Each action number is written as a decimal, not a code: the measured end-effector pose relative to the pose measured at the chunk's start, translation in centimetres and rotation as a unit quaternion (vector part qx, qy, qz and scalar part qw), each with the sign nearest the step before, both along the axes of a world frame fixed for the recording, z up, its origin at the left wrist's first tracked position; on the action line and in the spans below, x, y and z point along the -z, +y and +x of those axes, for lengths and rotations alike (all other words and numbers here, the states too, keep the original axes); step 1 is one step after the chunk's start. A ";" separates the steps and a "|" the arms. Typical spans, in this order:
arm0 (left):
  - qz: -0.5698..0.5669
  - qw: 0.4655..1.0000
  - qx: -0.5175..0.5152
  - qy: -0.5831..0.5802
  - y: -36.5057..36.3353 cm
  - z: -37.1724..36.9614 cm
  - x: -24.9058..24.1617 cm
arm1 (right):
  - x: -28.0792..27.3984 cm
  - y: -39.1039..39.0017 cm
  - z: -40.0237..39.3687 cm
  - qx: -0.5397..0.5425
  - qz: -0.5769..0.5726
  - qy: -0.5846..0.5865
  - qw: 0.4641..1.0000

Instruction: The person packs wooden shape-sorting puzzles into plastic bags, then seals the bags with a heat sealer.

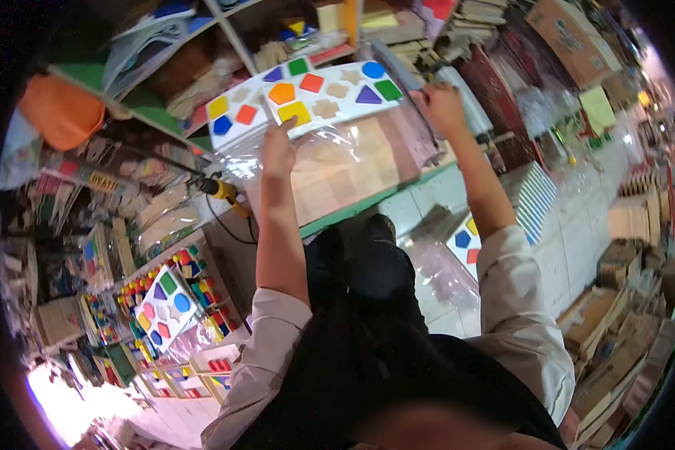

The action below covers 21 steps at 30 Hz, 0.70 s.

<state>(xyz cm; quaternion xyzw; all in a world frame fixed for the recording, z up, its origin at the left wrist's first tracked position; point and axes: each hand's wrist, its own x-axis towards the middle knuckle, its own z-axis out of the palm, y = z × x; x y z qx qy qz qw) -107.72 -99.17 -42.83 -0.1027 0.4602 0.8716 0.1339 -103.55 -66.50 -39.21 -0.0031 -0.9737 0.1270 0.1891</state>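
A white board [345, 114] with colored shapes lies on the workbench [345, 176]. My left hand [279, 146] is at its near left edge, by the yellow square [294, 113]; its fingers are closed, and what they grip is too small to make out. Clear plastic film [330, 142] spreads beside this hand. My right hand [441, 106] is beyond the board's right end, closed at a grey bar-like tool [405, 82]; its exact grip is unclear. Another white board [236, 120] with shapes sits behind and left of the first.
A yellow heat tool [221, 190] with a black cord hangs left of the bench. Shape boards lie at the lower left [165, 304] and under my right arm [463, 240]. Shelves [236, 34] stand behind; wood pieces [615, 345] are stacked at right.
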 end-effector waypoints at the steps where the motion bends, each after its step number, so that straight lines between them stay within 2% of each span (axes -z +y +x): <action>1: -0.010 1.000 0.013 0.000 -1.1 0.5 -0.4 | -1.5 -0.8 0.3 -0.005 0.100 0.069 0.993; 2: -0.012 1.000 0.000 0.001 -2.7 0.6 -1.0 | -2.5 -1.7 0.0 -0.009 0.196 0.139 0.971; 6: -0.025 1.000 0.008 -0.005 -10.0 -0.6 -0.7 | -3.1 -6.8 -2.6 -0.062 0.170 0.123 0.976; 8: -0.069 0.997 0.010 -0.017 -13.2 -2.0 -1.1 | -0.5 -9.7 -5.0 -0.086 0.036 -0.049 0.994; 9: -0.068 0.998 0.007 -0.017 -14.4 -2.9 -1.1 | 0.7 -11.0 -6.0 -0.089 0.037 -0.048 0.994; 11: -0.167 0.985 0.033 0.023 -16.1 -4.2 -1.3 | 3.1 -13.1 -8.1 -0.128 -0.067 -0.146 0.979; 12: -0.167 0.985 0.030 0.021 -16.4 -4.3 -2.2 | 4.2 -13.7 -9.2 -0.132 -0.067 -0.148 0.978; 13: -0.411 0.908 0.074 0.040 -16.6 -4.3 -3.5 | 4.9 -14.3 -10.3 -0.149 -0.077 -0.178 0.970; 14: -0.626 0.769 0.116 0.056 -16.8 -4.3 -4.2 | 5.7 -14.8 -11.1 -0.165 -0.088 -0.208 0.960; 15: -0.695 0.714 0.068 0.058 -18.5 -5.6 -0.3 | 3.1 -15.9 -9.7 -0.118 -0.081 -0.237 0.961; 16: -0.695 0.714 0.070 0.054 -18.5 -5.3 -0.1 | 3.5 -16.0 -10.0 -0.119 -0.082 -0.241 0.960; 18: -0.684 0.672 0.148 0.242 -17.9 -4.8 0.3 | 3.8 -16.1 -10.7 -0.107 -0.006 -0.203 0.973; 19: -0.715 0.644 0.129 0.239 -17.2 -5.3 0.3 | 3.9 -16.0 -10.7 -0.098 -0.012 -0.167 0.981; 21: -0.729 0.634 0.132 0.222 -17.1 -6.0 -0.6 | 3.5 -15.6 -10.8 -0.090 0.006 -0.161 0.983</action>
